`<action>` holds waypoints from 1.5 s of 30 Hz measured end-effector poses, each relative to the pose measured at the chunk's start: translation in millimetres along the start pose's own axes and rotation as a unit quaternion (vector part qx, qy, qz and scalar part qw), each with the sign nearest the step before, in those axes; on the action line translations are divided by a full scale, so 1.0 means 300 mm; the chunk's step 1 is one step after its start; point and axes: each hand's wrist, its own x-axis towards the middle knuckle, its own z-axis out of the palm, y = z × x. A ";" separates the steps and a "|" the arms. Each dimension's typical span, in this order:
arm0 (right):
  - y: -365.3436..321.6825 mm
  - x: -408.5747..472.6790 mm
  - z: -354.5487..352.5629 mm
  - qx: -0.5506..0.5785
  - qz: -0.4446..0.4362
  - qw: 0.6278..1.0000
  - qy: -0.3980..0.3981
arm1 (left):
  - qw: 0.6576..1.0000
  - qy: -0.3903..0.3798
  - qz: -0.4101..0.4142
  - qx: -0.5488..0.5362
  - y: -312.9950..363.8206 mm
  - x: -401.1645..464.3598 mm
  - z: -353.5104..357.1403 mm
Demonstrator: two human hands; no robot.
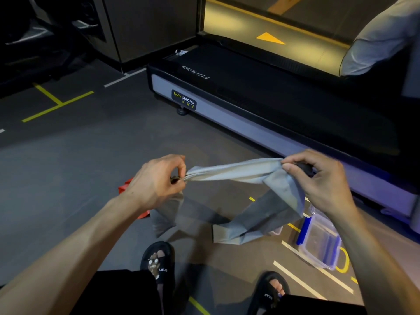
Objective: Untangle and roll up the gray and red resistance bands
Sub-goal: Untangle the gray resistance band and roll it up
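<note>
Now both hands are up in front of the body with the gray band (234, 171) stretched between them. The left hand (156, 180) pinches one bunched part of it between thumb and fingertips; the right hand (318, 178) pinches another part, with something dark tucked against its fingers that I cannot make out. Between the two grips the band's long axis runs nearly level from left to right, so the span to be straightened lies across the body, equally near either hand

From each grip a tail hangs down: a short one under the left hand, a longer folded one under the right whose end rests on the floor (68, 167) ahead of the sandals (159, 262). That longer tail looks like the part left to draw through

Only a scrap of the red band (125, 186) shows, on the floor behind the left wrist, apparently apart from the gray. A clear box (318, 244) with blue clips sits on the floor under the right forearm, beside the treadmill (272, 110)
</note>
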 end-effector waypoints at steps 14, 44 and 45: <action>-0.007 0.006 -0.010 0.021 -0.003 1.000 0.022 | 0.982 -0.037 -0.058 -0.178 -0.019 0.005 0.039; 0.022 0.001 -0.019 -0.012 -0.003 1.000 -0.005 | 0.947 -0.105 -0.057 -0.297 -0.017 -0.003 0.000; 0.020 0.002 -0.017 -0.012 -0.002 1.000 -0.004 | 0.947 -0.106 -0.065 -0.297 -0.017 -0.002 0.001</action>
